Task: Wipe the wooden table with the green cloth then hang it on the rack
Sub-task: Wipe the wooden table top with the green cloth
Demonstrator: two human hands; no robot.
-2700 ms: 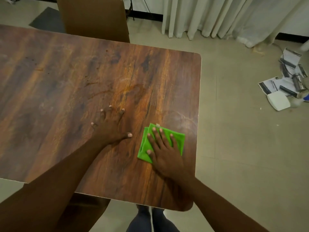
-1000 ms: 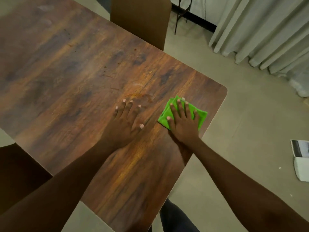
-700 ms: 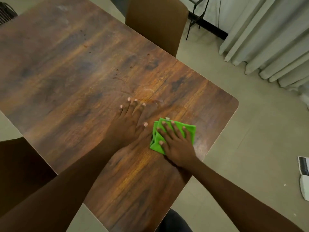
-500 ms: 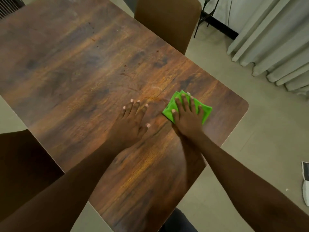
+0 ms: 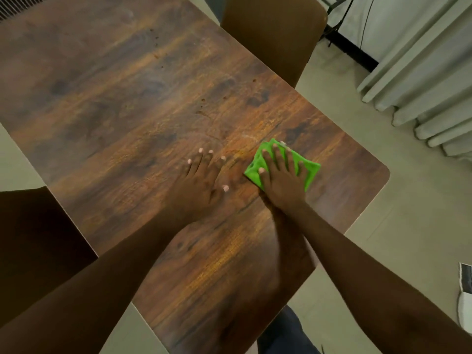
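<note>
The folded green cloth (image 5: 310,171) lies flat on the wooden table (image 5: 127,103), near its right corner. My right hand (image 5: 281,180) presses down on the cloth with straight, spread fingers and covers most of it. My left hand (image 5: 199,185) rests flat on the bare wood just left of the cloth, fingers straight. No rack is in view.
A brown chair back (image 5: 273,34) stands at the table's far edge. Another dark chair (image 5: 35,241) sits at the near left. Pale curtains (image 5: 421,72) hang at the right. Papers (image 5: 464,297) lie on the tiled floor at the right edge.
My right hand has slid the cloth back and forth over the right part of the table, ending a little farther out. My left hand stayed flat beside it. The view shifted.
</note>
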